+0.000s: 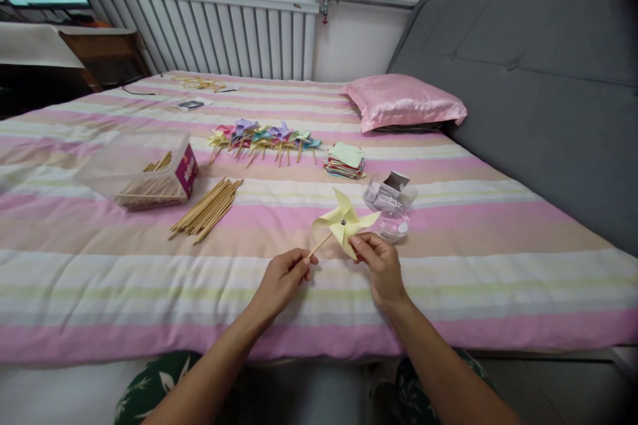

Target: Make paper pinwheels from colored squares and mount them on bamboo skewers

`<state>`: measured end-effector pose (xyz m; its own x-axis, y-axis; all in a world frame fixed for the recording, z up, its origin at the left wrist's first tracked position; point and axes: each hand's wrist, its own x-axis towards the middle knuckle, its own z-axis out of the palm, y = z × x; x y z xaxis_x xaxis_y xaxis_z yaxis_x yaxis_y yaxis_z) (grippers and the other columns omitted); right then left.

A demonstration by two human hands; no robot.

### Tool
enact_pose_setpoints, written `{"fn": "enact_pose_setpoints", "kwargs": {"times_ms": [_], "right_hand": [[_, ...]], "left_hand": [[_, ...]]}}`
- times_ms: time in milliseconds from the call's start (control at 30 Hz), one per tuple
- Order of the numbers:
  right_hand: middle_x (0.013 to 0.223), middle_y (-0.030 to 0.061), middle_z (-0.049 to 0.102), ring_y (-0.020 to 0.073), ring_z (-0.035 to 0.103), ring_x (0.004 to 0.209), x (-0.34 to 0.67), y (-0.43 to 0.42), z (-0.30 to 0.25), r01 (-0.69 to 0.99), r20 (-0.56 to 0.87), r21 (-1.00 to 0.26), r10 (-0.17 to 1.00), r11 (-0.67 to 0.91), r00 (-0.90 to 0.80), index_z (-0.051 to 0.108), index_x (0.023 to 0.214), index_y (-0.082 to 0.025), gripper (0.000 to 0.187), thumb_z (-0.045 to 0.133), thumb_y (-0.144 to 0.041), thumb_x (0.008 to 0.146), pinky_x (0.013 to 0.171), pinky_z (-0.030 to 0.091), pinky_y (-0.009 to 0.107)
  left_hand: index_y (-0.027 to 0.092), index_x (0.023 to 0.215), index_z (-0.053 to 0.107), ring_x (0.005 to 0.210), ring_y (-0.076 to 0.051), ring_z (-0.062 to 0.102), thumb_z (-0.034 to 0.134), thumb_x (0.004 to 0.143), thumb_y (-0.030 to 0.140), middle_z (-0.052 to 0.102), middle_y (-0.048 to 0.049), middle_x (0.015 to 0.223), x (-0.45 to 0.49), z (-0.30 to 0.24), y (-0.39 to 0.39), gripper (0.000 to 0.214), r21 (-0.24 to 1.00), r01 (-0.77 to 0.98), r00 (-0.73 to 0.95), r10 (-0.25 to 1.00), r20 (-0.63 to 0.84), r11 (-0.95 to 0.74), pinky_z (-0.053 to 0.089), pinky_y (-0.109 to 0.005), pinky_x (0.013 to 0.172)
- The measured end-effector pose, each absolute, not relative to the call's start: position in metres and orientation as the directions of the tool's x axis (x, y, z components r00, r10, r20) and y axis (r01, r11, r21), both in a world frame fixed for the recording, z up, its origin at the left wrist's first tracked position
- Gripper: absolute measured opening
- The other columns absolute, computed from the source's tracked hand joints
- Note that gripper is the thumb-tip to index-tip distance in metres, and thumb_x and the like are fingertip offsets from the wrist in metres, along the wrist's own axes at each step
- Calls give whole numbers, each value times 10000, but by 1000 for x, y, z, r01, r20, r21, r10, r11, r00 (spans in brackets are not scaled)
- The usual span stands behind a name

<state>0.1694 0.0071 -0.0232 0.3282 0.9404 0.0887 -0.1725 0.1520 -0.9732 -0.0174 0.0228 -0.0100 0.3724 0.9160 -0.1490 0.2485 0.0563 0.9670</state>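
Observation:
A pale yellow paper pinwheel with a dark pin at its centre is held between my two hands, just above the bed's near part. My left hand is closed on its thin wooden stick. With thumb and fingers, my right hand pinches one of the paper blades at the lower right. Beyond the right hand lie an open clear round container and a clear pack of small items. A stack of coloured paper squares sits farther back.
Loose wooden sticks lie at the left beside a clear plastic box holding more sticks. Several colourful pinwheels are bunched mid-bed. A pink pillow rests near the grey headboard. A radiator lines the wall.

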Motion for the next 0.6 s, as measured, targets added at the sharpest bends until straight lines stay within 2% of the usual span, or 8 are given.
{"fn": "enact_pose_setpoints", "kwargs": {"times_ms": [100,233,433,600], "right_hand": [[703,-2,603,116,529,646,169,6,-21,-219,93,-958,924,184,371,637,787,-172,172,678,-328,729,601,419,237],[861,28,661,151,591,771,167,8,-20,-316,60,-928,917,196,393,629,909,-186,273,715,-317,686,683,458,263],[776,28,674,158,597,722,163,11,-26,-406,-72,-903,884,139,461,637,770,-150,255,768,-307,618,681,456,286],[753,31,673,178,601,763,164,12,-26,-442,-101,-888,882,128,460,635,746,-146,255,776,-301,600,690,457,295]], "left_hand": [[152,883,634,506,-99,368,461,831,344,504,11,619,-17,-9,22,263,963,265,381,911,-156,54,255,-207,480],[152,874,639,504,-104,380,460,836,349,530,4,624,-16,-9,20,269,959,282,414,900,-135,14,266,-211,485],[141,880,637,557,-117,429,445,849,328,541,-1,639,-11,-7,15,270,954,296,462,881,-104,-43,302,-213,526],[137,887,627,562,-117,432,436,857,337,534,-3,646,-10,-8,14,278,955,296,472,874,-113,-36,303,-212,526]]}}
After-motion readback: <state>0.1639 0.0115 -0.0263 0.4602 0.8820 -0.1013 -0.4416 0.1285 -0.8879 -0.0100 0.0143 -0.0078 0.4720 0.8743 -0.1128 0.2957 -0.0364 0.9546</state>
